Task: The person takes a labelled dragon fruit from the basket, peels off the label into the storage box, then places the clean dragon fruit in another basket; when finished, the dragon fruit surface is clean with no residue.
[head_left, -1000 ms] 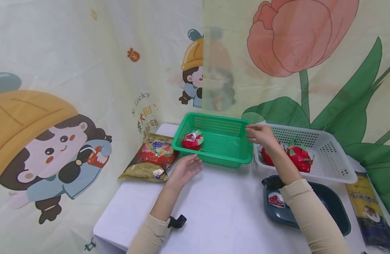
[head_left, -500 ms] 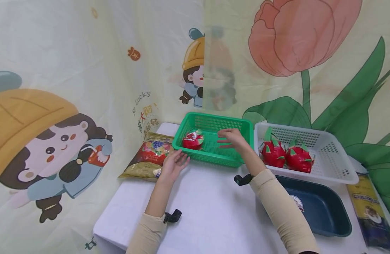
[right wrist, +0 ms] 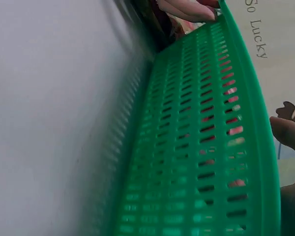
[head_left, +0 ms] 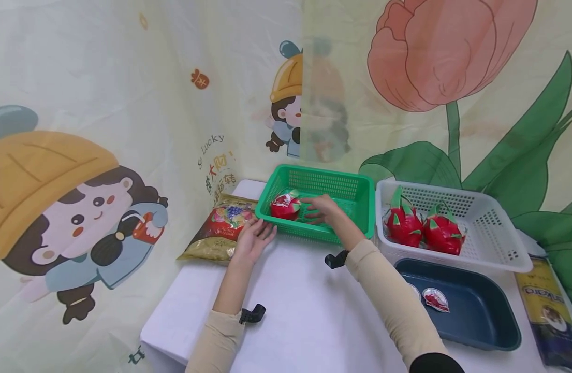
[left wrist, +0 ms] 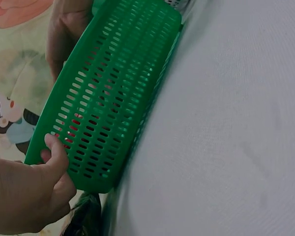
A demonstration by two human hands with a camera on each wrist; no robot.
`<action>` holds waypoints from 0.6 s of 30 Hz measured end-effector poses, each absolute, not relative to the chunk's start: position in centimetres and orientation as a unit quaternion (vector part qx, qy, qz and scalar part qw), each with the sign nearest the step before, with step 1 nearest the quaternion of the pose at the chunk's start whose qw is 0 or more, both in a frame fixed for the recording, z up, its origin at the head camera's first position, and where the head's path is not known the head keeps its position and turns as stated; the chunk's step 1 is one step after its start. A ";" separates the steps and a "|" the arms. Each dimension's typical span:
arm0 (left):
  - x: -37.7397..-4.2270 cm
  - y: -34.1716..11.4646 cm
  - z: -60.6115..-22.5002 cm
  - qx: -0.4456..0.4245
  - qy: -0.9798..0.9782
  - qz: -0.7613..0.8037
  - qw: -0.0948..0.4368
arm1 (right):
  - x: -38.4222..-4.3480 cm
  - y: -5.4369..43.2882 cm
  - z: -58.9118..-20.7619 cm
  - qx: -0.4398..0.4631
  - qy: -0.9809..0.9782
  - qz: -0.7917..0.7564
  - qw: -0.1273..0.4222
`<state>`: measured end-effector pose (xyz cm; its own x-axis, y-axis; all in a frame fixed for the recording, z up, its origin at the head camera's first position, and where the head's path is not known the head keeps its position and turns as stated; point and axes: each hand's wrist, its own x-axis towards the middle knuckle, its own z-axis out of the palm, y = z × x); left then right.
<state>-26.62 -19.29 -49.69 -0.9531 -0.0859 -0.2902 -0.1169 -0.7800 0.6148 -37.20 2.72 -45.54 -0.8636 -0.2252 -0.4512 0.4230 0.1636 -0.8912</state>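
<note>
A dragon fruit [head_left: 284, 208] sat in the green basket [head_left: 346, 182] on the bench [head_left: 295, 311]. The right hand [head_left: 325, 210], empty, fingers loosely extended, hovered just beside it; the left hand [head_left: 253, 239] lay relaxed at the basket's near-left corner, gripping nothing.

Your white worktop [head_left: 304, 311] spreads across the lower middle of the frame. On it you have a gold-and-red bag [head_left: 220, 228] left of centre, a green basket [head_left: 334, 181] at centre, a white basket [head_left: 488, 223] right of that, a dark blue tub [head_left: 477, 311] at lower right and a yellow-and-purple packet [head_left: 546, 316] near the right edge.
</note>
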 end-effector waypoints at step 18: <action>-26.7 -19.3 -49.9 -0.126 0.323 0.938 0.015 | -37.9 -1.9 -46.6 0.089 0.728 -0.636 0.242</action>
<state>-26.74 -19.33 -49.87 -0.9678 -0.0542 -0.2458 -0.1088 -0.7906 0.6026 -37.88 -1.89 -46.64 -0.8668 -0.1779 -0.4658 0.4377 0.1760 -0.8817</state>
